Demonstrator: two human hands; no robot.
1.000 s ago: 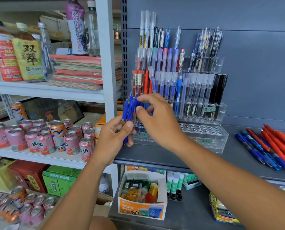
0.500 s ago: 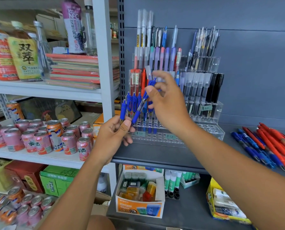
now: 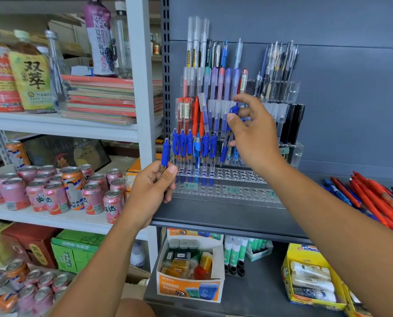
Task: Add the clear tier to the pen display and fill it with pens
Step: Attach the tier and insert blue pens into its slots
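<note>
Left hand (image 3: 153,186), forearm reaching up, grips upright blue pen (image 3: 165,154). Right hand (image 3: 256,136) higher, wrist bent, pinches tilted blue pen (image 3: 224,152) above clear tier (image 3: 232,177) fronting pen display (image 3: 282,90) on grey shelf (image 3: 213,213); standing blue pens (image 3: 192,145) fill tier's left holes.

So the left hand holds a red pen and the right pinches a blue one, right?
No: the head view shows the left hand holding a blue pen, not red. The right hand does pinch another blue pen.
</note>
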